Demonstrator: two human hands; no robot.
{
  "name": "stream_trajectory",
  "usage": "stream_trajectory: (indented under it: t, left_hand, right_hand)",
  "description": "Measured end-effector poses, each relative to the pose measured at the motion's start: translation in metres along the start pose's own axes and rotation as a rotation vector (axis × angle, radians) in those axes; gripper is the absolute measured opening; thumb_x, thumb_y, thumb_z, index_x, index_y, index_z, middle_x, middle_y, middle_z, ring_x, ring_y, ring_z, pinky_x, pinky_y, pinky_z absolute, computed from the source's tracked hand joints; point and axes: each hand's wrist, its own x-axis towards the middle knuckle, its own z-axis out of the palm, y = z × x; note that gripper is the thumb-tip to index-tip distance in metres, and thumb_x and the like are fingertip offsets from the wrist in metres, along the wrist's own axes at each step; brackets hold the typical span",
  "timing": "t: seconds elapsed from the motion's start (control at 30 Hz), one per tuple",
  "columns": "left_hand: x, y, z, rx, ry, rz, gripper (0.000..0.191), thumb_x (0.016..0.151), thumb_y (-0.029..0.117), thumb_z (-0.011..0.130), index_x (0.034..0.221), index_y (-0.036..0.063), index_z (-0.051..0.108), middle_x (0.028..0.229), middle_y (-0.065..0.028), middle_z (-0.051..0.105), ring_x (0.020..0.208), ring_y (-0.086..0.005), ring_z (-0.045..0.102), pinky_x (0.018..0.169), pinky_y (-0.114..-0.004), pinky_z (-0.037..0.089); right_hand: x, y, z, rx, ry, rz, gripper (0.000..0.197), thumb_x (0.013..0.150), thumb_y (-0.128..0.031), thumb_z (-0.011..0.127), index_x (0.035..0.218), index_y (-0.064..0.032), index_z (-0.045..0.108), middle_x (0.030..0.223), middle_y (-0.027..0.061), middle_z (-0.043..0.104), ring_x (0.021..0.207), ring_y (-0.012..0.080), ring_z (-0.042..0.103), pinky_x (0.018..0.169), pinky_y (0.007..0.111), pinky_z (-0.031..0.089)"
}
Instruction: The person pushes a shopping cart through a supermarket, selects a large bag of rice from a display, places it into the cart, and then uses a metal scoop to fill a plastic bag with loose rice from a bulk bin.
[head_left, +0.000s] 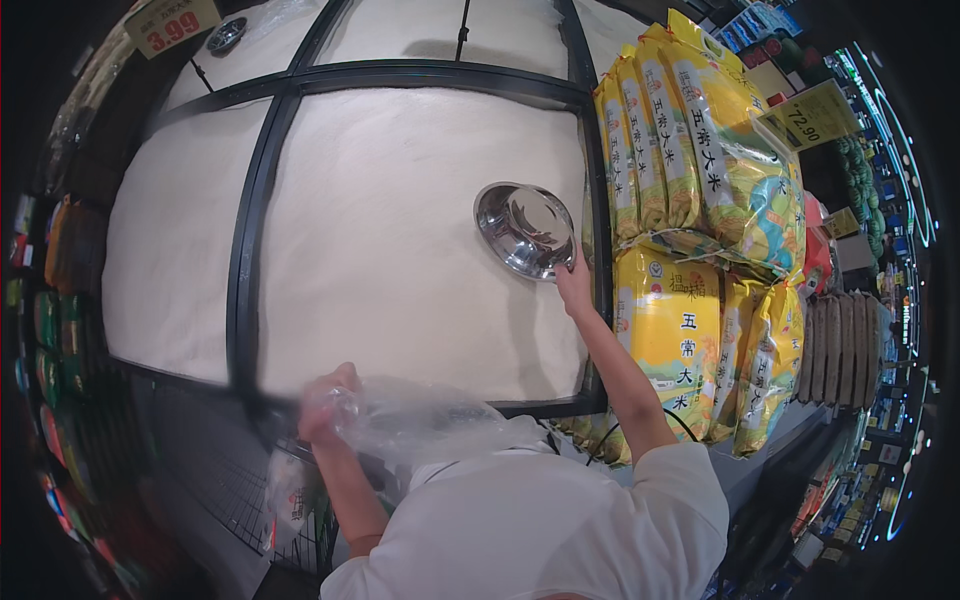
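My right hand (574, 281) grips the rim of a shiny metal bowl (525, 231), which is tilted over the right side of a bin full of white rice (420, 240). Whether rice lies in the bowl I cannot tell. Near the bin's front edge, my left hand (328, 405) is closed on a clear plastic bag (427, 424), which stretches to the right in front of my shirt. The bag looks crumpled and partly blurred.
Black frame bars (251, 225) divide the rice bins. Stacked yellow rice bags (664, 322) stand at the right, below a price sign (810, 116). Another metal bowl (226, 36) lies in a far left bin. A wire shopping cart (232, 495) stands at lower left.
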Motion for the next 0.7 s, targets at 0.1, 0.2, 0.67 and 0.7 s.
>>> stream_trajectory:
  t: [0.1,0.2,0.67,0.7]
  left_hand:
    - [-0.004,-0.004,0.002,0.021,0.011,-0.013,0.044,0.067,0.039,0.056,0.049,0.0018,0.04,0.052,-0.0046,0.037,0.053,-0.0132,0.031,0.044,-0.028,0.02]
    - [-0.006,-0.004,0.012,0.038,0.018,0.009,0.044,0.066,0.039,0.056,0.05,0.0014,0.041,0.053,-0.0044,0.036,0.053,-0.0129,0.031,0.043,-0.027,0.02]
    - [0.01,-0.035,0.028,0.015,0.062,-0.082,0.038,0.068,0.035,0.056,0.061,0.0,0.046,0.064,-0.0056,0.039,0.058,-0.0125,0.036,0.047,-0.026,0.025]
    - [0.015,-0.041,0.03,0.046,0.078,-0.118,0.039,0.066,0.036,0.057,0.064,-0.0017,0.047,0.066,-0.0069,0.04,0.058,-0.0131,0.038,0.048,-0.025,0.025]
  right_hand:
    - [0.013,0.011,0.01,0.523,-0.003,0.449,0.031,0.082,0.001,0.052,0.112,0.0036,0.052,0.105,0.014,0.06,0.092,0.0245,0.063,0.077,0.037,0.056]
    - [0.031,0.046,0.027,0.863,-0.026,0.555,0.026,0.082,0.0,0.051,0.104,0.0137,0.049,0.101,0.0198,0.058,0.09,0.0294,0.063,0.078,0.044,0.06]
    - [-0.068,-0.065,0.009,0.608,-0.651,0.305,0.1,0.082,-0.068,0.052,0.151,-0.0102,0.008,0.146,0.0157,0.033,0.13,0.027,0.04,0.107,0.039,0.031]
    - [-0.095,-0.102,0.001,0.511,-0.848,0.184,0.104,0.08,-0.073,0.048,0.151,-0.0101,0.006,0.15,0.0172,0.027,0.139,0.029,0.026,0.113,0.042,0.021]
